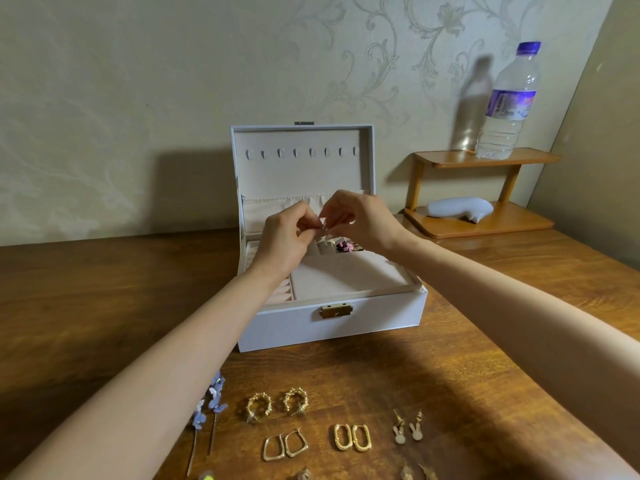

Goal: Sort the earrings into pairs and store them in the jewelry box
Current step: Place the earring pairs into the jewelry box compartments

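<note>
1. Reaching over the open jewelry box point(332, 330), the left hand point(282, 242) and right hand point(362, 223) meet fingertip to fingertip above its rear compartments. Both pinch a small silvery earring point(325, 231) between curled fingers and thumbs; its shape is too small to tell.
2. The box stands on the wooden table point(104, 306) with its lid point(301, 174) upright against the wall. The lid lining shows a row of hooks above a gathered pocket.
3. Inside the box, a small rear compartment just under the hands holds pink and dark earrings point(344, 245). The ring rolls point(281, 293) run along the left side, partly hidden by the left wrist. The large front compartment point(346, 277) shows only its lining.
4. A gold latch point(335, 311) sits on the middle of the front wall.
5. On the table in front of the box, earrings lie in pairs: twisted gold hoops point(277, 403), square gold hoops point(285, 445), oval gold hoops point(352, 437), rabbit earrings point(408, 432) and blue flower earrings point(211, 405).
6. At the right rear, a wooden shelf point(450, 162) carries a water bottle point(509, 102) on top and a grey object point(459, 209) below.
</note>
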`<state>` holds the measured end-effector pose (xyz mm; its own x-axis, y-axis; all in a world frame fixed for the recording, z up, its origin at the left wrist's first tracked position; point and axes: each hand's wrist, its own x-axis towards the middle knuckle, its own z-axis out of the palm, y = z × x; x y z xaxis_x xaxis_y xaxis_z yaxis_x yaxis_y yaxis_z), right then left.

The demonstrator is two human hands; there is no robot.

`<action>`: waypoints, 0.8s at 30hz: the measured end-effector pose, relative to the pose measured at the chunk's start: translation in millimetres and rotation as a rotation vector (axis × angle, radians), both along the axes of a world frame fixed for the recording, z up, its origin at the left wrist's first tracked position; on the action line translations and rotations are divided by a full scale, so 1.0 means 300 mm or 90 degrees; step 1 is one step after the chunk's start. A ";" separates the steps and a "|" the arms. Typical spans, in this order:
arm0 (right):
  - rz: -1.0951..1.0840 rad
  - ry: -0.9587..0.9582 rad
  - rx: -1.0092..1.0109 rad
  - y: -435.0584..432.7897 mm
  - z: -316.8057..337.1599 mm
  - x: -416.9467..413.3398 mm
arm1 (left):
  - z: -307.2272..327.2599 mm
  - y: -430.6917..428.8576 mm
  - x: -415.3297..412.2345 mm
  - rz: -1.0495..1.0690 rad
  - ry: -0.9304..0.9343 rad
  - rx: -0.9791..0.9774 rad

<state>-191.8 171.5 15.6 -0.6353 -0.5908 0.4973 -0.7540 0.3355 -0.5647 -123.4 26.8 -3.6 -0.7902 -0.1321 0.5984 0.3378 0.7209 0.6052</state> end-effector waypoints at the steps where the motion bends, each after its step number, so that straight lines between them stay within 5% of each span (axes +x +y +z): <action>1: 0.001 -0.002 0.002 0.002 -0.001 -0.002 | 0.000 0.002 0.001 -0.005 0.005 0.001; 18: 0.010 -0.074 -0.051 0.002 -0.004 0.003 | -0.010 -0.005 -0.014 0.000 0.034 -0.036; 24: 0.067 -0.211 -0.085 0.011 0.009 -0.005 | -0.010 -0.008 -0.022 -0.007 0.050 -0.030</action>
